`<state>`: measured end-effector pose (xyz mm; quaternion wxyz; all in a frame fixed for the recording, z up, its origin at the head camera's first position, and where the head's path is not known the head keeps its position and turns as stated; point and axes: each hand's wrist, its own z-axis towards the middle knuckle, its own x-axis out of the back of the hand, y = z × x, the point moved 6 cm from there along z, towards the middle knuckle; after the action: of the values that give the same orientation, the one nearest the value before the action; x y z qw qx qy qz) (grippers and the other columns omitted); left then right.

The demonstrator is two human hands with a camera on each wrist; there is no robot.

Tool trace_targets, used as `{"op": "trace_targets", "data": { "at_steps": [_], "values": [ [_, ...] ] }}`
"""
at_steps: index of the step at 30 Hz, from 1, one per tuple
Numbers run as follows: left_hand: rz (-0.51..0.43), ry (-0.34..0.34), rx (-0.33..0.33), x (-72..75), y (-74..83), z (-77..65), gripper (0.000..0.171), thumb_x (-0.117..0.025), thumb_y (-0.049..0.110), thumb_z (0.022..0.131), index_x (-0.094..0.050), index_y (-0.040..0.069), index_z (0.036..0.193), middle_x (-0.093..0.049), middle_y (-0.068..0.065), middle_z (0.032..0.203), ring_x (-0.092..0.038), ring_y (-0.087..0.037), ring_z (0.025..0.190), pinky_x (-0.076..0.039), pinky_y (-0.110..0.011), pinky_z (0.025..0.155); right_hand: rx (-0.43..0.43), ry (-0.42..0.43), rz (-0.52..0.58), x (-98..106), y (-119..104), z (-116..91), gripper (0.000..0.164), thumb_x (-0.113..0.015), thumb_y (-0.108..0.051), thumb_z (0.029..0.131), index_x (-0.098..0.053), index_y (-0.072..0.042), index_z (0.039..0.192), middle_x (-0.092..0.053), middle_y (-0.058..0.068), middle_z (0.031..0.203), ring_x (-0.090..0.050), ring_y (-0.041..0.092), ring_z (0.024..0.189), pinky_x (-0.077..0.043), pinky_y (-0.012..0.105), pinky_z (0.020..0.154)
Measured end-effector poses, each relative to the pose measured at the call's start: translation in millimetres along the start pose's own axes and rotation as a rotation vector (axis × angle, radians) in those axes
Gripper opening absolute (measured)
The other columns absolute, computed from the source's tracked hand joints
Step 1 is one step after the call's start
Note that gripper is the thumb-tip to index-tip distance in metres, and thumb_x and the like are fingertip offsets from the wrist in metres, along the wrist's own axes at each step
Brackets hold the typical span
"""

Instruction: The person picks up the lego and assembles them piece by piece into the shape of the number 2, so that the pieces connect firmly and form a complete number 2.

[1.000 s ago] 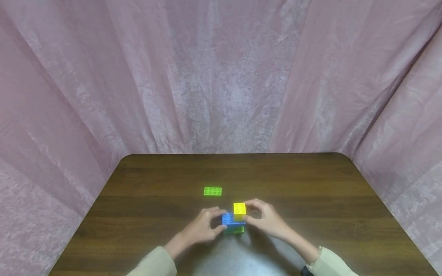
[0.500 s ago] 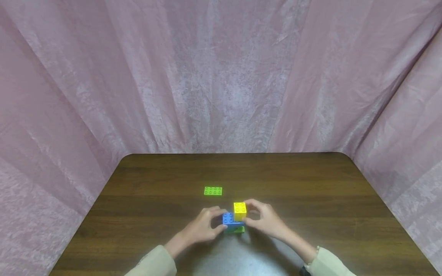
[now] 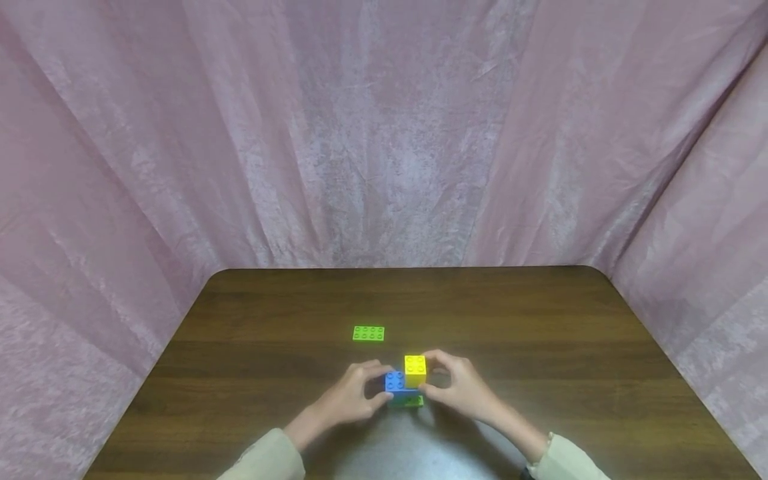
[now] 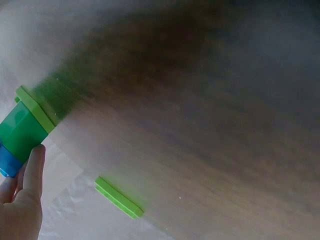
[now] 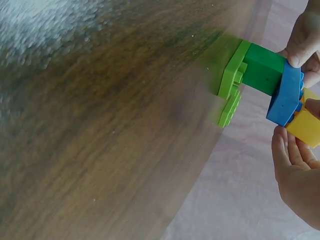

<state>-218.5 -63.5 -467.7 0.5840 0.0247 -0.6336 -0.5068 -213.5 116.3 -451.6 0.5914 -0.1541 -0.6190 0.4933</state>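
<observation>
A pink curtain (image 3: 384, 133) hangs behind a dark wooden table (image 3: 270, 313), its far corners rounded. Near the table's close edge, the left hand (image 3: 351, 395) pinches the left end of a blue brick (image 3: 394, 381) between thumb and fingers, while the right hand (image 3: 463, 387) pinches a yellow brick (image 3: 415, 372) the same way. The blue brick's long axis runs left to right, studs up, its right end overhanging a dark green brick (image 5: 262, 67) beneath. Under that, the base plate (image 5: 233, 70), lime green, also runs left to right. The smaller, squarish yellow brick sits over the blue brick's right end, studs up; whether fully seated, I cannot tell. Beyond them, a loose lime plate (image 3: 369, 333) lies flat, lengthwise left to right.
</observation>
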Motion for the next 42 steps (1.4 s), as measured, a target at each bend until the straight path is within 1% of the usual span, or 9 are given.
{"op": "trace_targets", "data": {
  "at_steps": [5, 10, 17, 24, 31, 34, 39, 42],
  "values": [
    [-0.011, 0.010, -0.015, 0.7, 0.6, 0.4, 0.034, -0.070, 0.008, 0.085, -0.066, 0.002, 0.119, -0.069, -0.004, 0.099, -0.064, -0.008, 0.092, -0.057, -0.025, 0.090, 0.013, -0.005, -0.018, 0.3, -1.2, 0.5, 0.044, -0.074, -0.013, 0.082, -0.059, 0.000, 0.122, -0.067, 0.021, 0.121, -0.069, 0.034, 0.103, -0.059, 0.044, 0.088],
    [-0.011, 0.005, -0.010, -0.7, -0.4, 0.2, 0.034, -0.070, 0.009, 0.086, -0.066, 0.003, 0.118, -0.068, -0.002, 0.098, -0.064, -0.007, 0.092, -0.057, -0.024, 0.090, 0.035, -0.010, -0.030, 0.4, -1.2, -0.9, 0.044, -0.073, -0.014, 0.083, -0.058, 0.001, 0.122, -0.067, 0.021, 0.120, -0.069, 0.034, 0.102, -0.059, 0.044, 0.088],
    [-0.010, 0.001, -0.003, -1.1, -0.4, -0.2, 0.034, -0.070, 0.010, 0.086, -0.065, 0.004, 0.120, -0.068, -0.001, 0.098, -0.064, -0.007, 0.092, -0.057, -0.024, 0.090, 0.072, 0.012, -0.046, 0.3, -0.5, -3.1, 0.043, -0.073, -0.015, 0.084, -0.058, 0.000, 0.122, -0.069, 0.018, 0.119, -0.070, 0.031, 0.100, -0.059, 0.042, 0.088],
    [-0.012, 0.004, -0.005, -1.0, 0.1, -0.3, 0.034, -0.070, 0.010, 0.086, -0.066, 0.004, 0.119, -0.068, -0.002, 0.098, -0.064, -0.008, 0.093, -0.057, -0.026, 0.091, 0.104, 0.019, -0.066, -0.4, -1.5, -4.2, 0.042, -0.073, -0.014, 0.084, -0.059, -0.001, 0.121, -0.070, 0.015, 0.116, -0.071, 0.029, 0.099, -0.059, 0.041, 0.088],
    [-0.022, -0.006, 0.007, -0.9, 0.1, -0.3, 0.034, -0.070, 0.009, 0.086, -0.065, 0.004, 0.119, -0.068, -0.002, 0.098, -0.063, -0.006, 0.092, -0.057, -0.025, 0.090, 0.131, 0.019, -0.075, -0.9, -3.2, -4.7, 0.043, -0.074, -0.012, 0.083, -0.058, 0.000, 0.121, -0.070, 0.016, 0.115, -0.071, 0.030, 0.099, -0.060, 0.042, 0.087],
    [-0.020, -0.007, 0.007, -0.8, 0.1, -0.5, 0.034, -0.070, 0.009, 0.086, -0.065, 0.003, 0.119, -0.068, -0.001, 0.096, -0.063, -0.006, 0.091, -0.057, -0.025, 0.090, 0.157, 0.018, -0.077, -0.7, -5.5, -4.2, 0.043, -0.074, -0.011, 0.082, -0.059, 0.000, 0.121, -0.070, 0.016, 0.115, -0.071, 0.029, 0.098, -0.060, 0.041, 0.086],
    [-0.013, 0.012, -0.023, -1.1, 0.1, -0.7, 0.035, -0.071, 0.008, 0.084, -0.066, 0.003, 0.118, -0.067, 0.000, 0.093, -0.063, -0.005, 0.089, -0.058, -0.025, 0.088, 0.218, 0.019, -0.109, -1.3, -8.4, -2.8, 0.043, -0.074, -0.009, 0.080, -0.060, 0.001, 0.120, -0.070, 0.016, 0.114, -0.071, 0.027, 0.096, -0.061, 0.036, 0.085],
    [-0.010, 0.018, -0.045, -2.2, 0.3, 0.1, 0.035, -0.072, 0.007, 0.084, -0.065, 0.003, 0.118, -0.067, 0.000, 0.092, -0.063, -0.006, 0.088, -0.058, -0.023, 0.088, 0.220, 0.024, -0.122, -1.4, -6.9, -2.3, 0.041, -0.075, -0.008, 0.080, -0.061, 0.001, 0.117, -0.071, 0.016, 0.113, -0.071, 0.028, 0.095, -0.061, 0.036, 0.084]
  ]
}}
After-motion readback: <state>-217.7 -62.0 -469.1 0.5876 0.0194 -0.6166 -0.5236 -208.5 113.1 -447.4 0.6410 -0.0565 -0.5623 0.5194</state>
